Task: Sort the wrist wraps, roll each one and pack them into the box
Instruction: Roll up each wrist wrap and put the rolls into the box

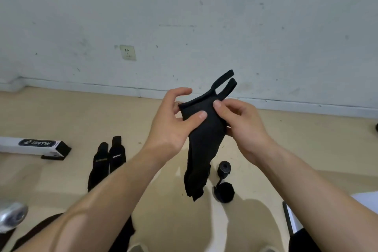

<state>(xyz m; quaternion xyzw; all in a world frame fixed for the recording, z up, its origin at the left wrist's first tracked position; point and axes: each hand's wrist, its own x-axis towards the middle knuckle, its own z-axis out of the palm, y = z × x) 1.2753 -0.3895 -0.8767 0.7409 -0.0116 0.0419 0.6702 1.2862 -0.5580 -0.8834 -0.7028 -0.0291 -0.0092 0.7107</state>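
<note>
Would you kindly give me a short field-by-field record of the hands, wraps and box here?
left hand: pinches held wrap near its top
right hand: pinches the same wrap
held wrap: black, unrolled, hanging, loop on top
flat wraps: two, side by side on floor
rolled wraps: two, on floor
box: white, on floor, far left

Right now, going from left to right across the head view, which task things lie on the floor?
White box → two flat wrist wraps → two rolled wraps. The held wrist wrap hangs above the floor and overlaps the rolls, so it is left out.
</note>
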